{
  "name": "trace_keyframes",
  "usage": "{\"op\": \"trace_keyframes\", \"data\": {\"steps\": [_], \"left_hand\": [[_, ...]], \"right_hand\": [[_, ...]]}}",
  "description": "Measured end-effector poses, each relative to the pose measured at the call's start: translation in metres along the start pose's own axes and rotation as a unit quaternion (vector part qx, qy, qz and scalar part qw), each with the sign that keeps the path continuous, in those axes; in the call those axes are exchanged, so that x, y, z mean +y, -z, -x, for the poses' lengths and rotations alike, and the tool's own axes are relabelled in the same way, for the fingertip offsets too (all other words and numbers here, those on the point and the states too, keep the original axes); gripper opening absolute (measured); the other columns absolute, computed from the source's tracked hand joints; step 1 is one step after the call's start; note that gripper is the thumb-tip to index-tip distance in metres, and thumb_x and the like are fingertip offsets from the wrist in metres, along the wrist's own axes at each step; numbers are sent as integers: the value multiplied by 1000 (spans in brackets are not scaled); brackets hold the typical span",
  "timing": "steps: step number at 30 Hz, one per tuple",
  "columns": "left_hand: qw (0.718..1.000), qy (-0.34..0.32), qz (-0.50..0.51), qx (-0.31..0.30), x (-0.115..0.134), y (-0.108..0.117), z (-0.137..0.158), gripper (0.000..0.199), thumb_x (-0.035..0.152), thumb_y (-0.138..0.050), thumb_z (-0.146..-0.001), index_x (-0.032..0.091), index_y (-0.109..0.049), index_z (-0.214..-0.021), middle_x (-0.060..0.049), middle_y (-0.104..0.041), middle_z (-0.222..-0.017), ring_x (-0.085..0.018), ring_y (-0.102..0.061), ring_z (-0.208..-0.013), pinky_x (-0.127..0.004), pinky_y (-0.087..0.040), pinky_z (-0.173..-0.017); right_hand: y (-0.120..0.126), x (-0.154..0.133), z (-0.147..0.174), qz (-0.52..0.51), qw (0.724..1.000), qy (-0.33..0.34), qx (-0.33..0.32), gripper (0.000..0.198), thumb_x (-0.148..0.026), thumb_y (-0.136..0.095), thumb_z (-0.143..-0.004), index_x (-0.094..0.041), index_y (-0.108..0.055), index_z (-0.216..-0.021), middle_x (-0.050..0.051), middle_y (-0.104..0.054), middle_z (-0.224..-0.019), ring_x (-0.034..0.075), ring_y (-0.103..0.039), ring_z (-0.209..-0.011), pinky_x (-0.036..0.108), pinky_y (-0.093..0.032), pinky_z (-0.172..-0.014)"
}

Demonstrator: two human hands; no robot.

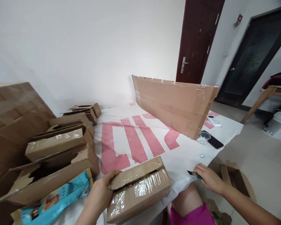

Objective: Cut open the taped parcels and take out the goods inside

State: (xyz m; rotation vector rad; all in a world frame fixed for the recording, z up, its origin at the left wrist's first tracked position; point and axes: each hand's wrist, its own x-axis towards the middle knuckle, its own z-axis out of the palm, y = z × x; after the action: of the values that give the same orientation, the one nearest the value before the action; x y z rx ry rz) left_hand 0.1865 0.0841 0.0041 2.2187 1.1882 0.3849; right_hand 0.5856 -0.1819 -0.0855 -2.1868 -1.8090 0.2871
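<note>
A taped cardboard box (142,186) lies near the table's front edge, with a narrow slit open along its top. My left hand (102,189) grips its left end, the thumb over the top flap; the other fingers are partly hidden. To the right of the box, apart from it, my right hand (209,178) is closed around a box cutter (198,175) with a green handle. Its dark blade points left, over the white cloth. A blue snack packet (61,198) lies left of my left hand.
Several open cardboard boxes (58,165) line the left side. A large cardboard sheet (170,103) stands across the back of the cloth-covered table (140,140). At right are a clear cup (203,137), a phone (214,140) and a white remote-like device (214,121). Another open box (239,181) is on the floor.
</note>
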Motion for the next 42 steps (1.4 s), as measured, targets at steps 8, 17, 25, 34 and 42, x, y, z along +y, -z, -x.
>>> {"op": "trace_keyframes", "data": {"steps": [8, 17, 25, 34, 42], "left_hand": [[998, -5, 55, 15, 9, 0, 6, 44, 11, -46, -65, 20, -73, -99, -3, -76, -92, -21, -68, -86, -24, -45, -73], [941, 36, 335, 27, -2, -8, 3, 36, 49, -61, -75, 16, -73, -85, -4, -74, -80, -24, -65, -84, -32, -47, -83], [812, 131, 557, 112, -1, -36, 7, 44, 53, -73, -62, 16, -69, -84, -3, -72, -78, -22, -64, -78, -30, -45, -75], [791, 89, 596, 104, -3, -42, 12, 46, 53, -68, -71, 15, -69, -97, -6, -74, -87, -27, -65, -89, -36, -46, -84], [799, 51, 590, 104, 0, -53, 20, 58, 64, -55, -80, 13, -66, -104, -11, -72, -101, -29, -63, -100, -40, -45, -91]], "right_hand": [[26, -11, -22, -130, 991, 3, -43, 49, -48, -70, -71, -21, -60, -110, 10, -55, -121, 27, -56, -107, 35, -46, -92], [7, -53, -111, -10, 998, 55, -21, 34, -31, -67, -76, -20, -63, -108, 10, -66, -106, 29, -59, -102, 41, -45, -89], [43, -153, -129, -240, 948, 196, 70, 25, -37, -40, -96, -21, -60, -98, 6, -66, -92, 20, -61, -86, 33, -49, -78], [73, -207, -122, -311, 869, 162, -349, 33, -40, -39, -95, -19, -58, -112, 6, -69, -93, 13, -64, -65, 23, -45, -54], [54, -228, -111, -67, 950, 266, -147, 46, -31, -71, -73, -26, -58, -118, 6, -56, -120, 26, -50, -113, 38, -42, -96]]}}
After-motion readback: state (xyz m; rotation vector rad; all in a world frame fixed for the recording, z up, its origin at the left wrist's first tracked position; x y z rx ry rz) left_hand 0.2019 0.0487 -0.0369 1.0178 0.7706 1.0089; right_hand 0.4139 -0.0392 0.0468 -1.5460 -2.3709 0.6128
